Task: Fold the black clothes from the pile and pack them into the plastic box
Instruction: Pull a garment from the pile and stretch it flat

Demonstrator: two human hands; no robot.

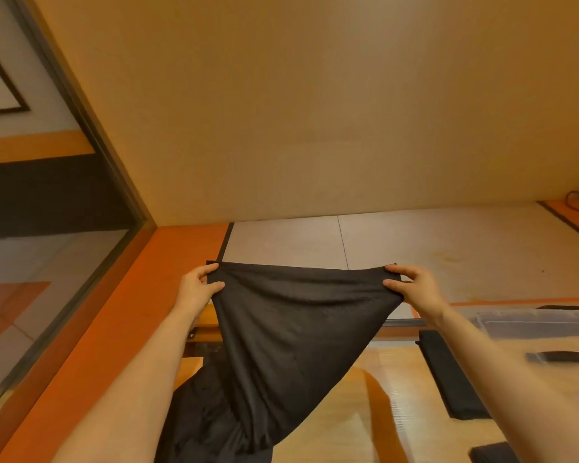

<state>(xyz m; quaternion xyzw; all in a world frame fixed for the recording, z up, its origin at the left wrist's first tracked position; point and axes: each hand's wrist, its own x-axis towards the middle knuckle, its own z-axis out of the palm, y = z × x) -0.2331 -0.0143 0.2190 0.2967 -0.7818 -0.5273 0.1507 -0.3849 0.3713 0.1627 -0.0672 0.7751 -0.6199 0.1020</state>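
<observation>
head view: the person holds a black garment (291,329) up in the air in front of them, stretched between both hands. the left hand (196,289) pinches the upper left corner of the cloth, thumb in front and fingers curled behind the hem; the right hand (410,289) pinches the upper right corner the same way, index finger and thumb closed on the fabric. the top edge runs nearly taut between the two grips, sagging slightly in the middle. below it the cloth narrows and hangs down toward the near edge of the wooden counter (411,396), where its lower part bunches in dark folds near the left arm.

at the right edge of the counter sits the clear plastic box (528,325), blurred, with something dark showing through its wall. a flat dark folded piece (455,375) lies on the counter just beside the box, and another dark item (492,454) shows at the near right corner; what these are cannot be told for certain.

the garment looks thin, light and quite limp: it drapes freely and holds no shape of its own, so it would likely slide or crumple if gripped at one point only. holding it at two corners of a straight hem, as now, seems the sound way to keep it square before laying it flat on the counter to fold.
</observation>
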